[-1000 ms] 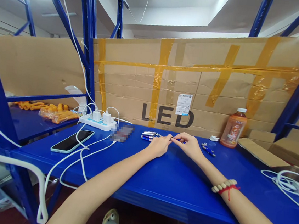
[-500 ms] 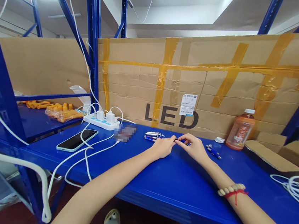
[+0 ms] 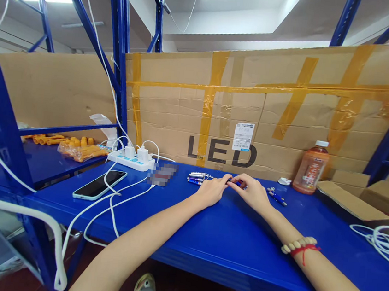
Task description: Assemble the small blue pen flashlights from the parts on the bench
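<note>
My left hand (image 3: 212, 190) and my right hand (image 3: 251, 191) meet over the blue shelf top (image 3: 206, 230), both pinching a small blue pen-like flashlight (image 3: 236, 183) between their fingertips. Just left of my hands lies a small pile of similar silver and blue flashlights (image 3: 196, 177). Two more blue ones (image 3: 277, 197) lie to the right of my right hand. My right wrist wears a bead bracelet with a red string (image 3: 299, 247).
A phone (image 3: 98, 184) lies at the left with white cables (image 3: 112, 201) running to a power strip (image 3: 131, 158). An orange drink bottle (image 3: 309, 167) stands against the taped cardboard wall (image 3: 254, 110). Orange parts (image 3: 76, 147) sit on the left shelf. A coiled white cable (image 3: 384, 242) lies far right.
My hands stay together on the small flashlight, the fingers shifting only slightly. The view has swung a little.
</note>
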